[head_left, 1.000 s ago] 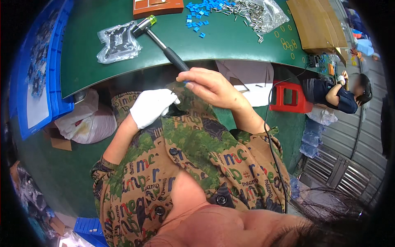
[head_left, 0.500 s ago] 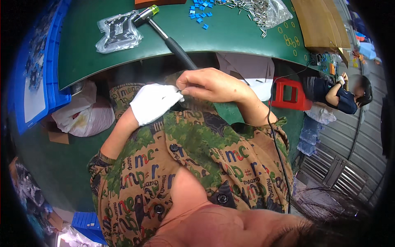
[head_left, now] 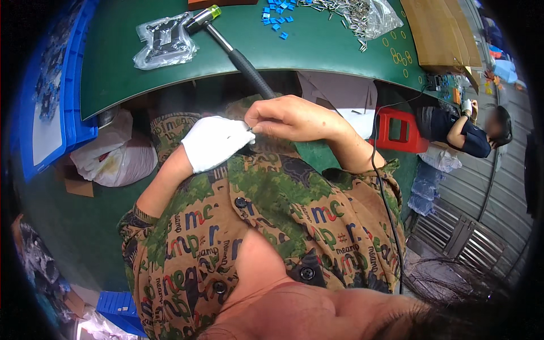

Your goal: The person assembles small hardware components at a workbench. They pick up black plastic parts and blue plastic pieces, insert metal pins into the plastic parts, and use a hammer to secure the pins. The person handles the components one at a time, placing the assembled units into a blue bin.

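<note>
In front of my body, my left hand (head_left: 212,144) wears a white glove and is closed, its fingertips meeting those of my right hand. My bare right hand (head_left: 300,118) pinches at the same spot with thumb and forefinger. A tiny dark bit shows between the fingertips; its kind is too small to make out, and my fingers hide the rest. Just beyond my hands, a hammer (head_left: 249,71) with a black grip lies on the green table (head_left: 226,34), its handle end sticking out past the near edge. Its head touches or nearly touches a clear plastic bag (head_left: 165,42) of black parts.
Small blue pieces (head_left: 277,20), a heap of metal pins (head_left: 354,17) and yellow rings (head_left: 401,58) lie on the table beside a cardboard box (head_left: 445,34). Left is a blue crate (head_left: 71,107). Right are a red stool (head_left: 402,130), a hanging black cable (head_left: 385,209) and another person (head_left: 453,130).
Both hands have barely shifted, staying together at the same spot. The view has moved very slightly; the things on the table lie as before.
</note>
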A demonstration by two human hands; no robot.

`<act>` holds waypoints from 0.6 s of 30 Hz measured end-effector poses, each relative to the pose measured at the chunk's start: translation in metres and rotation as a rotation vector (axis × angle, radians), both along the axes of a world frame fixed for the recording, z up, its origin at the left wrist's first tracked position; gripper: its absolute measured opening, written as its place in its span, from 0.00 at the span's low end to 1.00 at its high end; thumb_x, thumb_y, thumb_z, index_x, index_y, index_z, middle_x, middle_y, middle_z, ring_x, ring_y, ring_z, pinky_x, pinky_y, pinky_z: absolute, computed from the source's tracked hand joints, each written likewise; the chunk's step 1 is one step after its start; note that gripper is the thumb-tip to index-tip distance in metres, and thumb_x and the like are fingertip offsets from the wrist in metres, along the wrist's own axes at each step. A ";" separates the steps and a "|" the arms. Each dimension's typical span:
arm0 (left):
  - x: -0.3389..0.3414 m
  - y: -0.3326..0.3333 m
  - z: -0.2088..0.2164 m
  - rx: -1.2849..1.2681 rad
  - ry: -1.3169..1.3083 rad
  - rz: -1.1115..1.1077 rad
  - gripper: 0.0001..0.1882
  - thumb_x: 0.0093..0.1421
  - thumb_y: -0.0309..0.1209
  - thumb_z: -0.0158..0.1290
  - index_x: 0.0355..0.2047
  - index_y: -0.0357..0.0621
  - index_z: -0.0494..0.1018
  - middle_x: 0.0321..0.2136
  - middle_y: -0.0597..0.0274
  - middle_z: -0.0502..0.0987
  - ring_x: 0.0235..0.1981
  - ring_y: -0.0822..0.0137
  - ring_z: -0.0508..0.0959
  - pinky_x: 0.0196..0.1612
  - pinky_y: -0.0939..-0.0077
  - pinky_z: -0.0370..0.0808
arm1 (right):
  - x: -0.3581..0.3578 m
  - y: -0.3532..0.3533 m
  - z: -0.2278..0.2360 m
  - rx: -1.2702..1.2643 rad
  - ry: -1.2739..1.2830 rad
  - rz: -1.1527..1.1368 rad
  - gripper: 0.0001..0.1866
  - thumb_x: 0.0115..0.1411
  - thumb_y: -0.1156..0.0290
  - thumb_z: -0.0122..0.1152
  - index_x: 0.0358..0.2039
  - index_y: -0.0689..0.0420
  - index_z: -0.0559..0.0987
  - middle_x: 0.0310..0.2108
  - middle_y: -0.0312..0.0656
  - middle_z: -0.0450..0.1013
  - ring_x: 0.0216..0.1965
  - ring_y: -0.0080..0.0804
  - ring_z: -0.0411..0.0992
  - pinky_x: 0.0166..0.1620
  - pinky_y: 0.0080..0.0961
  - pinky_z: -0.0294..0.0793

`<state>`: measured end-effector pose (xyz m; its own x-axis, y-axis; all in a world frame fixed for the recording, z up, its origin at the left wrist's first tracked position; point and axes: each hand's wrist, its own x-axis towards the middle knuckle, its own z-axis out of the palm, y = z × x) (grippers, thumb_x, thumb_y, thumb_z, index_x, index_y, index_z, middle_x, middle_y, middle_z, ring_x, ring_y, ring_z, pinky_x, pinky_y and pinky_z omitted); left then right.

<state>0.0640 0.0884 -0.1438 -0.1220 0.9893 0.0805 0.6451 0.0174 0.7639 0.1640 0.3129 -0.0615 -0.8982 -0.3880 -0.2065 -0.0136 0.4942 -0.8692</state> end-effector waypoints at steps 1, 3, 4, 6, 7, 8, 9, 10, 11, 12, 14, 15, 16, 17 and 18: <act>0.000 0.000 0.000 -0.005 0.009 0.006 0.14 0.70 0.40 0.50 0.38 0.48 0.81 0.30 0.54 0.82 0.30 0.50 0.81 0.33 0.58 0.76 | 0.001 0.000 0.000 0.000 0.015 -0.002 0.08 0.68 0.69 0.60 0.44 0.57 0.77 0.35 0.45 0.78 0.38 0.45 0.78 0.43 0.38 0.76; 0.001 0.001 -0.001 -0.014 0.026 0.020 0.14 0.70 0.41 0.49 0.38 0.48 0.81 0.29 0.54 0.82 0.30 0.50 0.81 0.33 0.58 0.76 | 0.003 -0.001 0.000 0.000 0.043 -0.002 0.08 0.68 0.69 0.59 0.44 0.57 0.77 0.35 0.45 0.78 0.38 0.46 0.78 0.43 0.38 0.76; 0.002 0.001 -0.001 0.002 0.021 0.026 0.14 0.70 0.41 0.49 0.38 0.47 0.81 0.29 0.53 0.82 0.30 0.50 0.81 0.33 0.58 0.76 | 0.003 0.000 0.000 0.008 0.039 -0.005 0.08 0.68 0.69 0.59 0.45 0.57 0.77 0.35 0.45 0.78 0.38 0.46 0.78 0.43 0.38 0.76; 0.002 0.002 -0.001 0.032 0.012 0.039 0.15 0.70 0.41 0.50 0.37 0.47 0.81 0.29 0.53 0.82 0.30 0.50 0.81 0.33 0.58 0.76 | 0.002 0.002 0.000 0.024 0.032 -0.012 0.08 0.68 0.69 0.59 0.45 0.57 0.77 0.35 0.45 0.78 0.38 0.46 0.78 0.43 0.38 0.76; 0.002 0.002 -0.001 0.035 0.011 0.038 0.15 0.70 0.41 0.50 0.36 0.47 0.80 0.29 0.53 0.81 0.30 0.50 0.81 0.33 0.57 0.76 | 0.001 0.002 0.000 0.027 0.036 -0.005 0.08 0.68 0.70 0.59 0.45 0.57 0.77 0.35 0.45 0.78 0.38 0.46 0.78 0.43 0.38 0.76; 0.003 0.001 -0.001 0.038 0.010 0.037 0.15 0.70 0.41 0.50 0.36 0.46 0.80 0.29 0.53 0.81 0.30 0.50 0.80 0.33 0.57 0.76 | 0.001 0.001 -0.001 0.029 0.040 0.002 0.08 0.68 0.70 0.59 0.45 0.57 0.77 0.35 0.45 0.78 0.38 0.46 0.78 0.43 0.38 0.76; 0.003 0.001 -0.002 0.040 0.008 0.032 0.15 0.70 0.41 0.50 0.35 0.46 0.80 0.29 0.53 0.81 0.29 0.49 0.80 0.33 0.57 0.76 | 0.002 0.000 -0.001 0.030 0.043 0.006 0.08 0.68 0.70 0.59 0.45 0.57 0.77 0.36 0.45 0.78 0.38 0.46 0.78 0.43 0.38 0.76; 0.003 0.001 -0.001 0.038 0.011 0.032 0.15 0.70 0.41 0.50 0.35 0.46 0.80 0.28 0.53 0.81 0.29 0.49 0.80 0.33 0.57 0.76 | 0.003 0.000 -0.002 0.028 0.049 0.003 0.08 0.68 0.70 0.59 0.45 0.58 0.77 0.36 0.45 0.78 0.38 0.45 0.78 0.43 0.37 0.77; 0.003 0.002 0.001 0.036 0.013 0.032 0.15 0.70 0.41 0.50 0.35 0.46 0.80 0.28 0.53 0.81 0.29 0.49 0.80 0.33 0.57 0.76 | 0.004 0.001 -0.003 0.026 0.055 0.000 0.09 0.69 0.70 0.60 0.45 0.59 0.77 0.36 0.44 0.78 0.38 0.44 0.78 0.43 0.37 0.77; 0.002 0.002 0.002 0.035 0.016 0.035 0.15 0.70 0.41 0.50 0.34 0.46 0.80 0.28 0.53 0.81 0.29 0.49 0.80 0.33 0.57 0.76 | 0.003 0.001 -0.004 0.023 0.062 0.001 0.09 0.69 0.70 0.60 0.46 0.60 0.78 0.37 0.44 0.78 0.39 0.44 0.78 0.44 0.36 0.77; 0.002 0.002 0.000 0.059 0.006 0.033 0.13 0.69 0.39 0.52 0.37 0.48 0.83 0.30 0.54 0.82 0.30 0.51 0.81 0.34 0.58 0.77 | 0.001 0.005 0.001 0.042 0.069 -0.021 0.09 0.69 0.70 0.60 0.45 0.59 0.77 0.37 0.44 0.78 0.38 0.44 0.78 0.44 0.36 0.77; 0.002 0.002 -0.001 0.072 0.002 0.032 0.13 0.69 0.38 0.53 0.38 0.48 0.84 0.30 0.54 0.83 0.31 0.52 0.81 0.35 0.59 0.77 | 0.000 0.007 0.003 0.052 0.074 -0.032 0.08 0.69 0.70 0.60 0.45 0.59 0.77 0.37 0.44 0.78 0.38 0.44 0.78 0.44 0.36 0.77; 0.002 0.001 -0.001 0.074 0.007 0.036 0.13 0.69 0.39 0.52 0.37 0.48 0.83 0.30 0.54 0.82 0.30 0.51 0.81 0.34 0.58 0.77 | 0.000 0.007 0.004 0.056 0.087 -0.024 0.08 0.69 0.70 0.60 0.45 0.59 0.77 0.37 0.44 0.78 0.38 0.44 0.78 0.44 0.36 0.77; 0.002 0.001 -0.002 0.076 0.013 0.040 0.13 0.70 0.40 0.51 0.37 0.48 0.81 0.29 0.53 0.82 0.30 0.50 0.81 0.33 0.58 0.77 | -0.001 0.006 0.003 0.050 0.079 -0.006 0.08 0.69 0.70 0.59 0.45 0.59 0.77 0.37 0.44 0.78 0.38 0.44 0.78 0.44 0.36 0.77; 0.002 0.001 -0.002 0.079 0.017 0.041 0.14 0.70 0.41 0.50 0.36 0.47 0.80 0.28 0.53 0.81 0.30 0.50 0.81 0.32 0.57 0.76 | 0.000 0.005 0.002 0.046 0.069 0.009 0.08 0.69 0.70 0.59 0.45 0.59 0.77 0.37 0.44 0.78 0.38 0.44 0.78 0.44 0.36 0.77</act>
